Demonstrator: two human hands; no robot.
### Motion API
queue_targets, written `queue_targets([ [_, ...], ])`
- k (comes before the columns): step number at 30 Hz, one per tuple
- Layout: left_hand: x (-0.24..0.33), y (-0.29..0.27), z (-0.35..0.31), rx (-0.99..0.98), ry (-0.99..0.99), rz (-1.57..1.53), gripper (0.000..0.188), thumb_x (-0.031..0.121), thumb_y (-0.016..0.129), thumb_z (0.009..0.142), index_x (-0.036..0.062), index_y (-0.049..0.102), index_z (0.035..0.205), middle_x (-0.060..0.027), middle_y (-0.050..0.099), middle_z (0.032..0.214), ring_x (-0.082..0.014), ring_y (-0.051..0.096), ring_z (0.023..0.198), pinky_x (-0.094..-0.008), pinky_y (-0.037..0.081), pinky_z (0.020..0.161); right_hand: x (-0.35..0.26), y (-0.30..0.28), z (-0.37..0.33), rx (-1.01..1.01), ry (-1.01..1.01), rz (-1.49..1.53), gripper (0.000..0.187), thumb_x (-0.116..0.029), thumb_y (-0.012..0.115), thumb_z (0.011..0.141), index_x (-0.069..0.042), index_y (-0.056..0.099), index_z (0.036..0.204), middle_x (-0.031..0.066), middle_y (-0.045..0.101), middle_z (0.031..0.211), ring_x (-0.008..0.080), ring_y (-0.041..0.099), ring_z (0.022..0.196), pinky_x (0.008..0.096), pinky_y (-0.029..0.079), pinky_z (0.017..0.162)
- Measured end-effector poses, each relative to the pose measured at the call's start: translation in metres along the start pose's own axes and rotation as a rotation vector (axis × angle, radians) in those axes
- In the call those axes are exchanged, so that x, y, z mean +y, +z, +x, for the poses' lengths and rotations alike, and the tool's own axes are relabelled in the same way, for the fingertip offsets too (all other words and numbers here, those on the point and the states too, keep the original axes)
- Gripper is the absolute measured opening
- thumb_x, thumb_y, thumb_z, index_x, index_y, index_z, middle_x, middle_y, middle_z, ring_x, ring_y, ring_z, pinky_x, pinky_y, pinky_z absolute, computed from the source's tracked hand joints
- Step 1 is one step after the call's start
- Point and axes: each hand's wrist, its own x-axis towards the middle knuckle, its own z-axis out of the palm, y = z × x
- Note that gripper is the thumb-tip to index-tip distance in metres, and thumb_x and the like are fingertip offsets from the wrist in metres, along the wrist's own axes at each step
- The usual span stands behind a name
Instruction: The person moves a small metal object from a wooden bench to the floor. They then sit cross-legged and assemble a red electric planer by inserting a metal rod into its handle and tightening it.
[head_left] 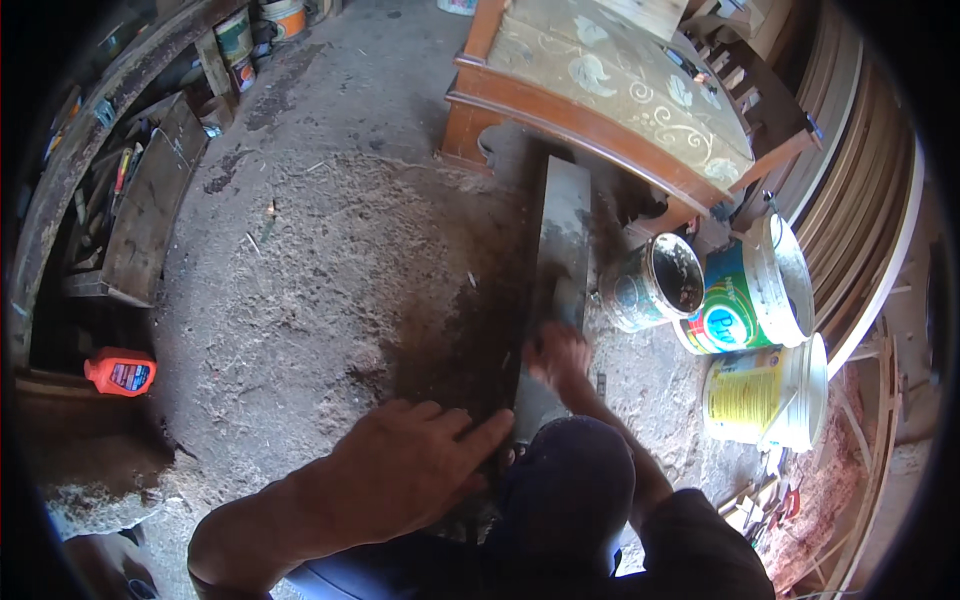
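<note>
A long, narrow grey board (566, 195) lies lengthwise in front of me, its far end reaching under a cushioned wooden seat. My right hand (560, 352) is down on the board's near half, its fingers curled and partly in shadow. What it grips, if anything, is hidden. Close to the board's near left edge is my left hand (425, 455), back upward and fingers stretched out, with nothing visible in it. My bent knee (570, 480) covers the near end of the board.
Right of the board stand a dirty open bucket (630, 290), a green-blue bucket (735, 290) and a white bucket with a yellow label (765, 395). The wooden seat (590, 115) is beyond. At left are a red-orange bottle (120, 371) and a wooden toolbox (150, 200).
</note>
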Motion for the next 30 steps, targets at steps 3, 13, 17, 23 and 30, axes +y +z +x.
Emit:
queue_targets([
  [3, 0.001, 0.001, 0.001, -0.042, -0.042, 0.051, 0.061, 0.034, 0.070, 0.091, 0.0059, 0.052, 0.142, -0.0107, 0.067, 0.102, -0.0266, 0.067, 0.091, -0.0383, 0.054, 0.079, 0.000, 0.002, -0.002, 0.018, 0.225, -0.117, 0.025, -0.034, 0.066, 0.080, -0.009, 0.067, 0.084, 0.0158, 0.069, 0.082, 0.0379, 0.068, 0.080, 0.0512, 0.054, 0.074],
  [13, 0.001, 0.008, 0.000, -0.071, -0.047, 0.064, 0.062, 0.034, 0.071, 0.090, 0.0065, 0.053, 0.143, -0.0100, 0.067, 0.099, -0.0267, 0.067, 0.091, -0.0401, 0.055, 0.078, -0.005, -0.002, 0.004, -0.008, 0.235, -0.018, 0.024, -0.034, 0.067, 0.078, -0.010, 0.066, 0.081, 0.0173, 0.070, 0.088, 0.0378, 0.069, 0.085, 0.0521, 0.056, 0.077],
  [17, 0.003, 0.007, 0.001, 0.080, 0.067, -0.033, 0.063, 0.033, 0.071, 0.090, 0.0061, 0.051, 0.144, -0.0099, 0.067, 0.099, -0.0269, 0.067, 0.090, -0.0402, 0.055, 0.077, -0.005, -0.001, 0.001, 0.026, 0.046, 0.022, 0.023, -0.031, 0.069, 0.076, -0.008, 0.065, 0.078, 0.0171, 0.069, 0.086, 0.0388, 0.068, 0.082, 0.0522, 0.055, 0.075],
  [23, 0.002, 0.006, -0.003, 0.031, 0.079, -0.010, 0.066, 0.033, 0.072, 0.088, 0.0064, 0.050, 0.145, -0.0100, 0.066, 0.099, -0.0267, 0.067, 0.088, -0.0396, 0.055, 0.076, 0.000, 0.006, -0.001, -0.114, 0.040, 0.012, 0.023, -0.031, 0.068, 0.077, -0.009, 0.067, 0.085, 0.0156, 0.069, 0.092, 0.0382, 0.068, 0.093, 0.0519, 0.054, 0.083],
  [30, 0.003, 0.008, -0.001, -0.126, 0.013, 0.035, 0.065, 0.034, 0.070, 0.090, 0.0073, 0.049, 0.146, -0.0116, 0.066, 0.099, -0.0281, 0.067, 0.090, -0.0403, 0.055, 0.079, 0.004, 0.004, -0.003, -0.076, 0.240, -0.028, 0.024, -0.034, 0.066, 0.081, -0.011, 0.069, 0.088, 0.0134, 0.070, 0.097, 0.0362, 0.067, 0.098, 0.0531, 0.052, 0.086],
])
